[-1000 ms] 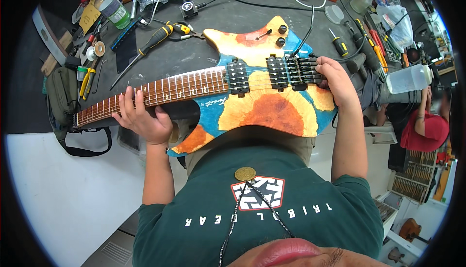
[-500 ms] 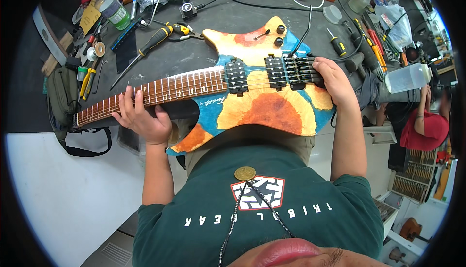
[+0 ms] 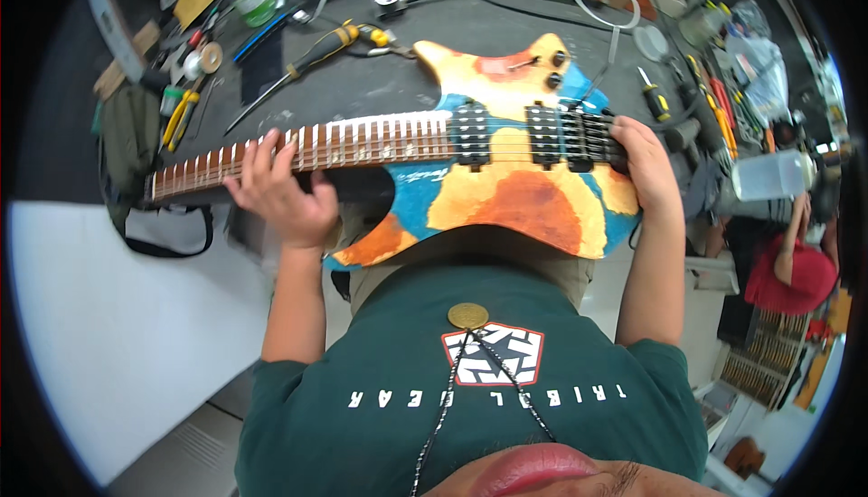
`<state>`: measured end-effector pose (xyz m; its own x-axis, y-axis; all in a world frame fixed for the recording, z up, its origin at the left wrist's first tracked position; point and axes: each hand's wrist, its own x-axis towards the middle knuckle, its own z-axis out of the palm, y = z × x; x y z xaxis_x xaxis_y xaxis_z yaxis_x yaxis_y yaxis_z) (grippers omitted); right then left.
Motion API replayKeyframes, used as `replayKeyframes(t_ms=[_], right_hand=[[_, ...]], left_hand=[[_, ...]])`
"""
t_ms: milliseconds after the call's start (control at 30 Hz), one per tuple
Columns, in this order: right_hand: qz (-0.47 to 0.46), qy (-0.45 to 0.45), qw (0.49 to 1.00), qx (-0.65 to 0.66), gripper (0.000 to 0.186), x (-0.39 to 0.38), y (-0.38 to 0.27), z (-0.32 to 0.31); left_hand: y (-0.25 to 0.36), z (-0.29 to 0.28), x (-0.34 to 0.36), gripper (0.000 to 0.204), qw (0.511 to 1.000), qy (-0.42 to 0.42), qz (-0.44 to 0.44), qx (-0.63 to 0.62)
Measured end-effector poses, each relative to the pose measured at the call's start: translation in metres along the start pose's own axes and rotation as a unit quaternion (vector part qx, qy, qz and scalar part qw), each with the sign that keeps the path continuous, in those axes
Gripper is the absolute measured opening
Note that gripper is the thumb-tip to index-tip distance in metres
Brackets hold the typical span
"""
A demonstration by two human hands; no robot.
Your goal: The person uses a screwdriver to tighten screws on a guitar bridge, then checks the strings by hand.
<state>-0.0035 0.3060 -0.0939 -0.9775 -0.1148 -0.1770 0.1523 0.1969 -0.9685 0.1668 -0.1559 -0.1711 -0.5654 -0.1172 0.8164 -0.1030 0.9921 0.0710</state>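
A headless electric guitar [image 3: 529, 203] with blue, cream and orange patches lies across the near side of the dark workbench, its neck to the left. Stretched and slightly spread, the fingers of my left hand [image 3: 287, 197] rest over the strings on the fretboard [image 3: 362, 149]; its thumb is apart, below the neck's near edge. My right hand [image 3: 646, 167] is curled around the bridge end of the body, fingertips at the black bridge [image 3: 588, 138]. What those fingertips press on is partly hidden. Two black pickups [image 3: 472, 137] sit beneath the strings.
Beyond the neck lie a long screwdriver [image 3: 312, 56] and yellow-handled pliers [image 3: 183, 115]. An olive bag [image 3: 131, 140] sits past the neck's left end. On the right are a short screwdriver [image 3: 653, 97], a translucent bottle [image 3: 764, 174] and a person in red [image 3: 791, 275].
Guitar and bench both appear farther right and mostly higher in the view, with some blur. Both hands keep their places on the guitar, the left at the neck, the right at the bridge.
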Motion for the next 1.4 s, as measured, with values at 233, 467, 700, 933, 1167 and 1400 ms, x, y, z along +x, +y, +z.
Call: replayKeyframes(t_ms=[233,467,700,933,1167,1400], right_hand=[[0.006,-0.016,1.0,-0.01,0.016,0.007,0.005,-0.009],[0.031,-0.004,0.999,0.015,0.015,0.005,-0.001,-0.008],[0.06,-0.011,0.998,0.006,0.023,0.007,0.008,-0.012],[0.036,-0.04,0.998,0.044,0.035,0.015,0.021,-0.021],[0.065,0.001,0.998,0.011,0.023,0.009,0.007,-0.01],[0.034,-0.032,0.999,0.024,0.026,0.014,0.022,-0.021]], left_hand=[[0.008,-0.002,0.008,0.059,0.999,-0.004,-0.024,-0.031],[0.007,0.001,0.007,0.066,0.999,0.013,-0.016,-0.042],[0.007,0.002,0.007,0.071,0.999,0.009,-0.016,-0.036],[0.009,0.001,0.008,0.072,0.999,0.014,-0.011,-0.033],[0.007,0.002,0.006,0.071,1.0,0.011,-0.012,-0.025],[0.009,0.001,0.008,0.069,1.0,0.013,-0.012,-0.026]])
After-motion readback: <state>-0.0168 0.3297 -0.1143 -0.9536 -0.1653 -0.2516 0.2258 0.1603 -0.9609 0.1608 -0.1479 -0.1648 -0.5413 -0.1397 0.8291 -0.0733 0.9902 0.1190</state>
